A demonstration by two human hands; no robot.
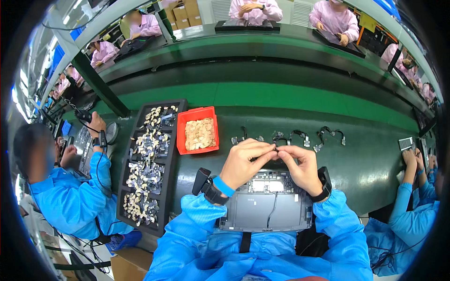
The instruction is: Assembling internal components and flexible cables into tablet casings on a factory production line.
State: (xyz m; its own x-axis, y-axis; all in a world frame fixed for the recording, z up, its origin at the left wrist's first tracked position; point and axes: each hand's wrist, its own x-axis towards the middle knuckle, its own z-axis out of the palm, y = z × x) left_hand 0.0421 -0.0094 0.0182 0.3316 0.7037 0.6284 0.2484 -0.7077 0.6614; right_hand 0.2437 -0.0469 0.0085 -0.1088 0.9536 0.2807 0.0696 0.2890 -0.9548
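My left hand (244, 161) and my right hand (300, 167) meet over the table edge, thumbs and fingertips pinched together. Something small and dark shows between the fingertips, mostly hidden, so I cannot make out its kind. Below them an opened laptop base (251, 213) lies near my lap, with a circuit board (269, 183) along its far side and a black cable (273, 208) across its dark battery. Just beyond my fingers, several short black cables with connectors (300, 136) lie on the green table (365, 164).
Left of me, a long black compartment tray (167, 201) holds small dark parts and cream curved pieces. Beside it a red bin (199, 151) is filled with cream pieces. Co-workers in blue sit at my left (75, 196) and right (408, 206); others in pink work across the line.
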